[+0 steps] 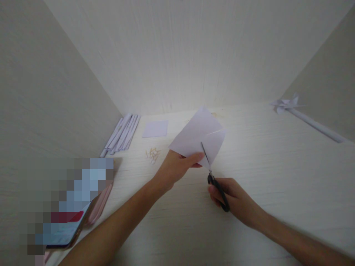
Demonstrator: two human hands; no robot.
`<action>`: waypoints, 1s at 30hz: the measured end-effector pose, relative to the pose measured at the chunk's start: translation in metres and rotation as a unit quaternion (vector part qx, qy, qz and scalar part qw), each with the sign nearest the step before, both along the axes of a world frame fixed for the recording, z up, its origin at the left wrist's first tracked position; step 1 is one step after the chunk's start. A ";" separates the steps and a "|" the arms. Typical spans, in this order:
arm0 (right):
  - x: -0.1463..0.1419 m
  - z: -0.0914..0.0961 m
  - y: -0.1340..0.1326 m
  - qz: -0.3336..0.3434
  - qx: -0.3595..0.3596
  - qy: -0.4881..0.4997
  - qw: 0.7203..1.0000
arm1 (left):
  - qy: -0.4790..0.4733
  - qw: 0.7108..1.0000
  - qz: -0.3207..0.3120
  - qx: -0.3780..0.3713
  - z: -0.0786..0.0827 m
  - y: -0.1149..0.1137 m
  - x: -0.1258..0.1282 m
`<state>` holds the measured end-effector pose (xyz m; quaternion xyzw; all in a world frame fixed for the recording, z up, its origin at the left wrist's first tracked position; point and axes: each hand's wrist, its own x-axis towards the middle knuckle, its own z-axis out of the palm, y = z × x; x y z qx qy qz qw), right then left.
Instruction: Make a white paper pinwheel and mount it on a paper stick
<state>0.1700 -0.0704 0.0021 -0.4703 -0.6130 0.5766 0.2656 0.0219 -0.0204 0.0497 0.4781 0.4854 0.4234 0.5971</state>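
Observation:
My left hand (177,166) pinches the near corner of a white paper square (198,135), held up above the pale wooden table (263,166). My right hand (234,197) grips black-handled scissors (215,181), and their blades reach up into the paper's lower edge. A cut runs partway into the sheet, and the right flap stands slightly apart.
At the back left lie several rolled paper sticks (122,135), a small white paper square (155,129) and a heap of small pale pins (152,154). A finished paper pinwheel on a stick (288,105) leans at the right wall. A phone (69,225) rests at the front left.

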 end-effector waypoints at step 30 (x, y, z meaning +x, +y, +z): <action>-0.001 0.001 0.001 -0.002 -0.013 -0.002 1.000 | -0.002 0.999 0.043 0.014 -0.005 0.008 -0.008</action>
